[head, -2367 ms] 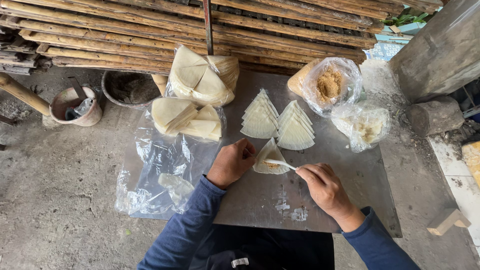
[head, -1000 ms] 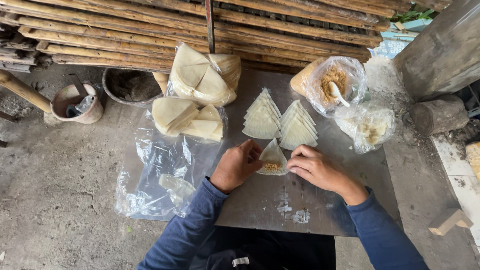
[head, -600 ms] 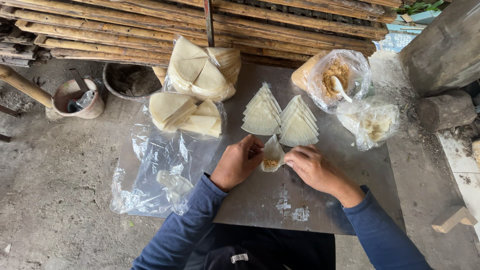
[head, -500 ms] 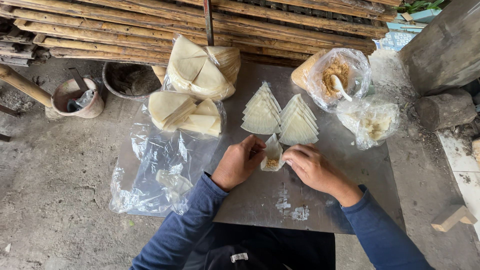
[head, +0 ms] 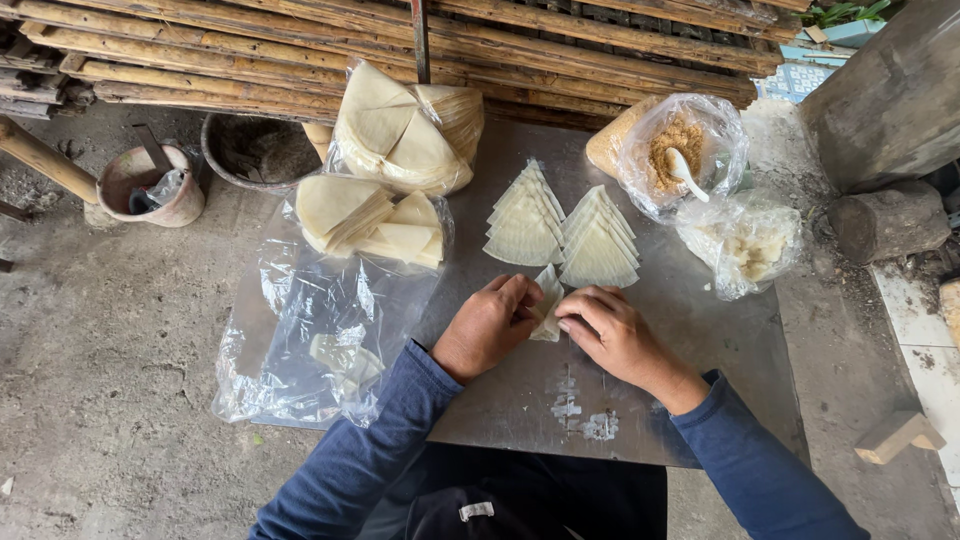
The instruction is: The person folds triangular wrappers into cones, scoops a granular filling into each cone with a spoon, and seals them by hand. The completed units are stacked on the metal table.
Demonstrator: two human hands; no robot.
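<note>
My left hand (head: 490, 325) and my right hand (head: 608, 330) meet over a small pale wrapper (head: 547, 303) and pinch it from both sides above the grey metal sheet (head: 700, 340). Just beyond the hands lie two fanned rows of folded triangular wrappers (head: 558, 226). A clear bag of brown filling (head: 680, 150) with a white spoon (head: 686, 172) in it stands at the far right. Next to it lies a second bag with pale filling (head: 745, 245).
Stacks of flat wrappers in plastic bags (head: 385, 180) sit at the far left of the sheet, over loose clear plastic (head: 310, 330). Bamboo poles (head: 300, 50) run along the back. Two old pots (head: 150, 185) stand on the concrete floor at left, a log (head: 890, 220) at right.
My right hand held a spoon at the wrapper at first; the spoon now stands in the brown filling bag. Both hands have closed in on the wrapper and folded it narrower.
</note>
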